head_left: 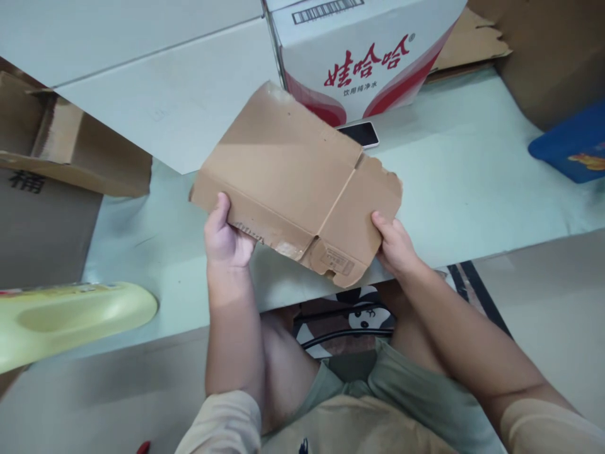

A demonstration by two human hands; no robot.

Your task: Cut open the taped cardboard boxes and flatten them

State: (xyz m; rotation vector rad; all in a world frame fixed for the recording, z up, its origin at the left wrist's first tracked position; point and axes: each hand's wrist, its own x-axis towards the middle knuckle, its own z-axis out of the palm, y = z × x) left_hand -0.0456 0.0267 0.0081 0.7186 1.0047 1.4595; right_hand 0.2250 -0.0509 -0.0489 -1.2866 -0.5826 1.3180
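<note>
I hold a flattened brown cardboard box (293, 170) tilted above the pale table (472, 189). My left hand (227, 236) grips its near left edge, thumb on top and fingers underneath. My right hand (394, 246) pinches its torn right flap the same way. The cardboard shows fold creases and a small printed label near its lower corner. A black phone (362, 133) lies on the table just beyond the cardboard, partly covered by it.
A white carton with red lettering (363, 50) stands at the back. White flat panels (155, 94) lie at the back left. Brown boxes (61, 170) sit at the left, a yellow plastic object (70, 318) near left, a blue item (574, 148) at the right.
</note>
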